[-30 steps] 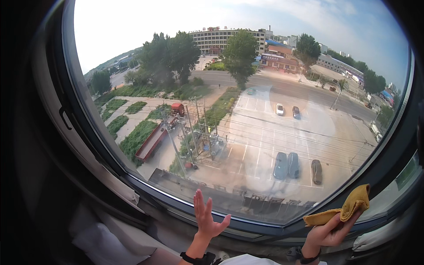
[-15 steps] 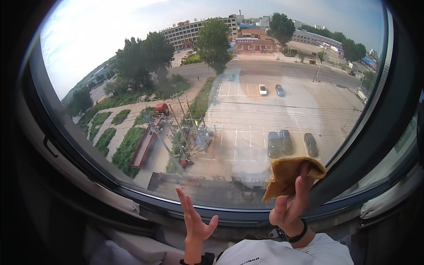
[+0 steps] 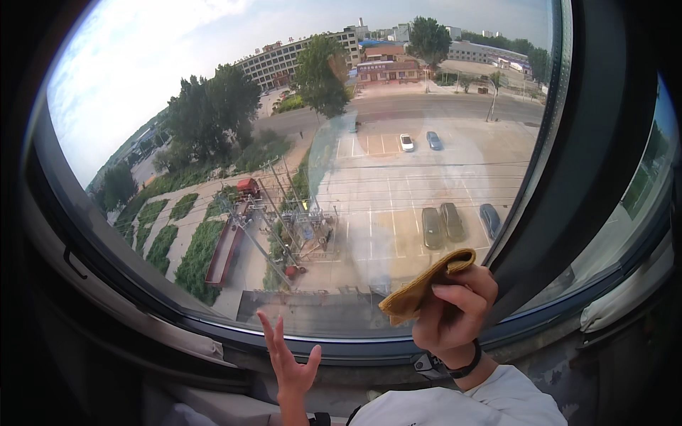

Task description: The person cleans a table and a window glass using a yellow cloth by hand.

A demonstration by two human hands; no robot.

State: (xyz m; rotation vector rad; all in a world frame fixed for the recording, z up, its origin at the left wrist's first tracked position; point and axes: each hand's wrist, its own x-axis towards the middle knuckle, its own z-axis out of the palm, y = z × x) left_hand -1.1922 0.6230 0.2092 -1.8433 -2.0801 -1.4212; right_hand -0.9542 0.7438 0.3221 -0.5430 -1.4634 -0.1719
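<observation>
A folded yellow-brown cloth (image 3: 419, 287) is pinched in my right hand (image 3: 458, 309), its fingers curled and the thumb pressed against it. The cloth sticks out up and to the left, before the lower right part of a large window pane (image 3: 369, 263). I cannot tell whether it touches the glass. My left hand (image 3: 290, 366) is raised at the lower middle, fingers spread and nothing in it, near the bottom of the window frame. Dark bands circle both wrists.
The dark window frame (image 3: 227, 336) curves along the bottom, and a thick dark upright (image 3: 568, 167) stands to the right. A black window handle (image 3: 84, 264) is at the left. Through the glass show a parking lot with several cars, utility poles and trees far below.
My right fingers have curled from an upright, extended pose into a grip on the cloth, which has shifted left and folded narrower. My left hand has moved slightly left and down in view.
</observation>
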